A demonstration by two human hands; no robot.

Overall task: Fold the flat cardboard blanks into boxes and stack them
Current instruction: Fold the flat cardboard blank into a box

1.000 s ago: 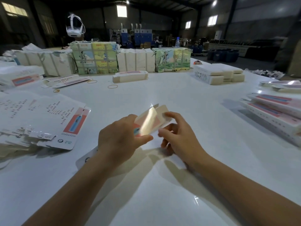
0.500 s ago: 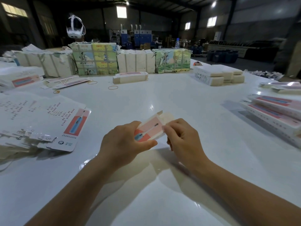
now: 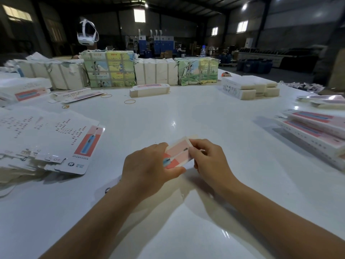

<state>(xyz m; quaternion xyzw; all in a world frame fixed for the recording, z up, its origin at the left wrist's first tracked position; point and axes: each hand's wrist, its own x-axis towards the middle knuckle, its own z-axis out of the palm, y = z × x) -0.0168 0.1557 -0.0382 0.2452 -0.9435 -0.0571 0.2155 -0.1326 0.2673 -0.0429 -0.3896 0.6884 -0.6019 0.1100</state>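
Observation:
Both hands hold one cardboard blank (image 3: 179, 153), white with a pink panel and a toothbrush picture, just above the white table (image 3: 214, 128) in the middle of the head view. My left hand (image 3: 149, 169) grips its near part, thumb under the lower edge. My right hand (image 3: 209, 157) pinches its far end, where the flap lies folded down. The blank's lower part is hidden behind my left hand. A fanned pile of flat blanks (image 3: 46, 139) lies at the left. Folded boxes (image 3: 317, 131) lie stacked at the right edge.
Wrapped bundles (image 3: 110, 71) line the far side of the table. A short stack of blanks (image 3: 149, 90) and loose rubber bands (image 3: 129, 101) lie in front of them. White blocks (image 3: 250, 88) stand at the far right. More blanks (image 3: 26, 88) sit far left.
The blank has come down and tilted flatter toward the table. Its raised far flap has folded down under my right fingers, and both hands have drawn closer together.

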